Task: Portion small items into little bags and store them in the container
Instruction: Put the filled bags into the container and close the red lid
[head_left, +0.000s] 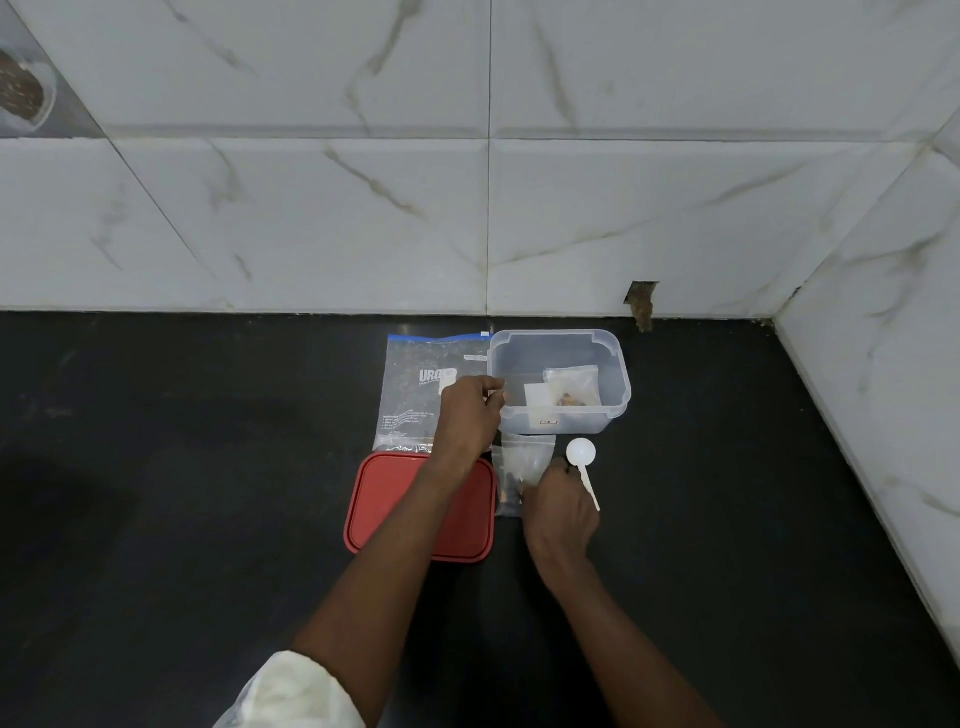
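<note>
little bags with brown bits lie inside the clear container, which stands open on the dark counter close to the marble-tiled wall. one more small bag with dark pieces lies flat on the counter just in front of the container. to the container's left lies a big zip bag with a blue seal strip and printed text. the red lid rests on the counter nearer the person, partly under the left forearm.

left hand hovers over the zip bag's right edge, at the container's left wall, fingers curled in with the tips pinched together; what they grip, if anything, is too small to tell. right hand rests knuckles up on the near end of the small bag, fingers bent down on it; whether it is clamped on the bag or only pressing, i cannot tell. a white scoop lies just right of that hand, touching or nearly touching the fingers, bowl toward the container.

a pale sleeve shows at the left arm.
</note>
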